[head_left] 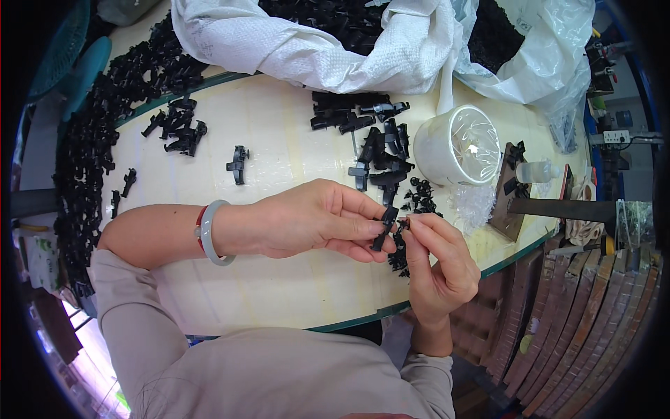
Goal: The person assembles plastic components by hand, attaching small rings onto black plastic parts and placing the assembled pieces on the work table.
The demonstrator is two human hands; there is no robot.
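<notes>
Between the thumb and fingers of my left hand [324, 222] is a black plastic part [385, 229], held tilted above the table. My right hand [441, 264] pinches a small black piece [403, 224] right beside that part; whether the two touch I cannot tell. Below and behind my fingertips lies a pile of small black pieces [421, 197]. Just beyond my left hand are several larger black plastic parts [380, 150], heaped together. A single black part [238, 165] lies apart, farther left.
An open white sack [300, 49] of black parts spans the far side. A white round tub [436, 150] lined with clear plastic stands right, near a small clear bottle [537, 172]. Black parts [87, 150] line the left edge. Stacked brown boards [579, 321] stand lower right.
</notes>
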